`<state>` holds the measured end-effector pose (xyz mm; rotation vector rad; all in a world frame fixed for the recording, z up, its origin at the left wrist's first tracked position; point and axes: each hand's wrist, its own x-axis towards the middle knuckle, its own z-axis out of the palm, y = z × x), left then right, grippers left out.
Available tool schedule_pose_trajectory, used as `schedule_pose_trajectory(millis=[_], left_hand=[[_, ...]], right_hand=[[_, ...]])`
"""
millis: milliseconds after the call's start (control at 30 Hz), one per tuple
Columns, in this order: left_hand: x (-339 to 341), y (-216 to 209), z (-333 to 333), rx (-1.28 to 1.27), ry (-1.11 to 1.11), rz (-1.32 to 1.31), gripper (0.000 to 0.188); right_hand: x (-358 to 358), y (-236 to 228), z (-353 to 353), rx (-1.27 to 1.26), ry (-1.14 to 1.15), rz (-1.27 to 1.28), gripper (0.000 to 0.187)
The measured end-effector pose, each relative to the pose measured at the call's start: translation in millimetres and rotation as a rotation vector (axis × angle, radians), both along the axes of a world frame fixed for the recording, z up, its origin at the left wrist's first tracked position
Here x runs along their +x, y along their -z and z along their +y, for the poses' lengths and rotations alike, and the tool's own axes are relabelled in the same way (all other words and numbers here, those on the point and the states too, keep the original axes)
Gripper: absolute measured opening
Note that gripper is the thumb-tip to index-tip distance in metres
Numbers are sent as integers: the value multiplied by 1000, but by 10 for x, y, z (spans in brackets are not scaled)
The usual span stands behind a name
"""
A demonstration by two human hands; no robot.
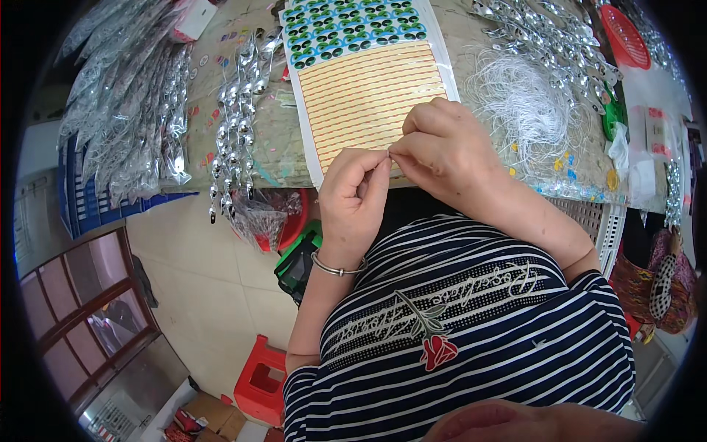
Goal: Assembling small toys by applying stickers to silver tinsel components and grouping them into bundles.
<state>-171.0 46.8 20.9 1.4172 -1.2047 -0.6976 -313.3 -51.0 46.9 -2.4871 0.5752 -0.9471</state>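
Note:
Close to the table's front edge, my left hand and my right hand meet fingertip to fingertip. Both are closed in a pinch, and whatever sits between the fingertips is too small to make out. Beneath and just beyond them lies a white-edged sheet. Its far part carries rows of green and black oval stickers on blue; the nearer part is yellowish with thin red wavy lines. To the right of my right hand is a loose heap of white thread. Strands of shiny silver beads lie left of the sheet.
Bagged silver strands pile up at the left, above a blue crate. More silver strands and a red basket are at far right. A red bucket and red stool stand below. Another person's patterned clothing shows at right.

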Motion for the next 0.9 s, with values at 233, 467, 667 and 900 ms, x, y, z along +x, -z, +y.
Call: schedule_pose_trajectory(millis=[233, 467, 667, 900], left_hand=[[-13, 45, 38, 155, -54, 344, 8], [7, -64, 68, 212, -36, 710, 9], [17, -62, 72, 198, -20, 702, 11], [19, -88, 107, 225, -45, 670, 12]], right_hand=[[50, 46, 21, 22, 14, -26, 15], [0, 106, 51, 980, -64, -211, 5], [-4, 65, 61, 1314, -99, -267, 4], [-10, -52, 16, 1474, -161, -345, 8]])
